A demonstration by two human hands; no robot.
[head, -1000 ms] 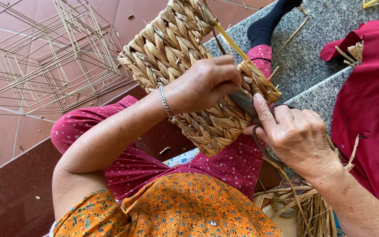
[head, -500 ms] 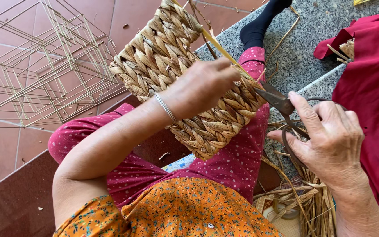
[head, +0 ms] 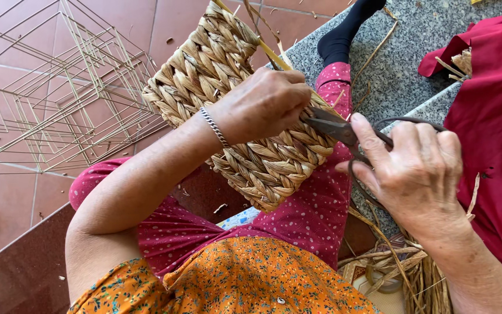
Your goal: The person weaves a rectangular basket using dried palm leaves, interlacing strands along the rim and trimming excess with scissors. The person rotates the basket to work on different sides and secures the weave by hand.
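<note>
1. Red-brown floor tiles (head: 7, 197) spread out below me on the left, and a grey speckled stone ledge (head: 431, 35) runs along the upper right; I sit at its edge so the work can rest on my lap.

2. Out on the tiles lies a stack of bare wire frames (head: 59, 99), well apart from me and out of the way of my arms.

3. Beside me on the right is another person in a dark red garment (head: 495, 128), with a few dry strands showing at the fold.

4. Across my thigh, in its pink dotted trouser leg (head: 315, 215), lies the woven basket (head: 245, 110), tilted so one braided wall faces up at me and its far end points toward the tiles. Laid like this, the wall is steady and the loose ends stand out.

5. Down by my right knee sits a bundle of dry straw (head: 419, 279), near enough to draw from.

6. On the upturned wall my left hand (head: 265, 104) presses down, fingers curled closed over the braid near its right edge, pinning the weave beside the blades.

7. At that edge my right hand (head: 416, 174) is clamped on the scissors (head: 344, 128), fingers through the dark loops; the blade tips reach in under my left fingers, and whether the blades meet I cannot tell.
</note>
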